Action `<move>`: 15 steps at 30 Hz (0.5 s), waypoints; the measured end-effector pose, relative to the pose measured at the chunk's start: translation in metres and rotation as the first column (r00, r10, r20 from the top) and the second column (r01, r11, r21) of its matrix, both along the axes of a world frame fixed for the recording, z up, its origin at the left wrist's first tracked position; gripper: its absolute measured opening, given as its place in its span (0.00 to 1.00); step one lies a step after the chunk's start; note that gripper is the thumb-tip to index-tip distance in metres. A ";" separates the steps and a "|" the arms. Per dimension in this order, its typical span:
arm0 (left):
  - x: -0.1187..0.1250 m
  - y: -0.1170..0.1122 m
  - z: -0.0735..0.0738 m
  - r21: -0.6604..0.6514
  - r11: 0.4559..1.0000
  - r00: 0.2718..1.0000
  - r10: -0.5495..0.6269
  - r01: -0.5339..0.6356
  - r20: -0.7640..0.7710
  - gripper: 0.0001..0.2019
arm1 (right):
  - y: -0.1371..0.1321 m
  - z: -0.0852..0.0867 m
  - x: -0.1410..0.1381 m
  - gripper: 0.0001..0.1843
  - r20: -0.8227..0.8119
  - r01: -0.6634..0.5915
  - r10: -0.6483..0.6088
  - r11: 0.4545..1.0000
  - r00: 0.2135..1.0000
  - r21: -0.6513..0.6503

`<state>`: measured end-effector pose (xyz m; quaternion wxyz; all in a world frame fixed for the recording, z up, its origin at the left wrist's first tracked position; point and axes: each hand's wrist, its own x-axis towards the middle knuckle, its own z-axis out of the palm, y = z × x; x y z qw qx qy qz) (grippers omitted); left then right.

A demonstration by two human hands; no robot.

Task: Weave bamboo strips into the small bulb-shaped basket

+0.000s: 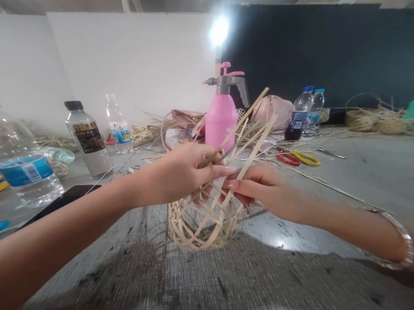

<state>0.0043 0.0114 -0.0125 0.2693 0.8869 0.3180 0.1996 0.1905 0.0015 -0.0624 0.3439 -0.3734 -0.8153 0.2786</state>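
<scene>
A small round basket [198, 228] of pale woven bamboo strips sits on the table in the middle of the view, with an open lattice wall. Loose strip ends [257, 145] stick up from its rim toward the upper right. My left hand [189, 170] reaches over the rim, its fingers closed on bamboo strips. My right hand [261, 188] is at the basket's right side, thumb and fingers pinching a strip close to the left fingertips. Parts of the fingers are hidden behind the weave.
A pink spray bottle [220, 117] stands just behind the basket. Bottles [26, 167] stand at left; a dark phone [60, 204] lies near my left forearm. Red-handled and yellow-handled scissors [303, 158] lie at right, beside long loose strips [330, 186]. A bright lamp [219, 31] shines behind.
</scene>
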 end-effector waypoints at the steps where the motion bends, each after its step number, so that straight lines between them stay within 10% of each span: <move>1: 0.000 -0.001 0.000 0.018 1.000 1.000 0.009 -0.009 0.004 0.11 | -0.001 0.001 0.000 0.24 0.004 0.003 -0.003 1.000 1.000 0.005; 10: 0.003 0.000 -0.007 0.180 0.977 0.993 0.111 -0.117 0.047 0.06 | -0.001 0.004 -0.001 0.23 -0.001 0.047 -0.047 0.995 0.999 0.092; 15: 0.004 -0.001 -0.002 0.057 0.990 0.991 0.125 -0.128 0.058 0.07 | -0.004 0.001 -0.003 0.19 -0.124 0.086 -0.067 0.983 0.990 0.161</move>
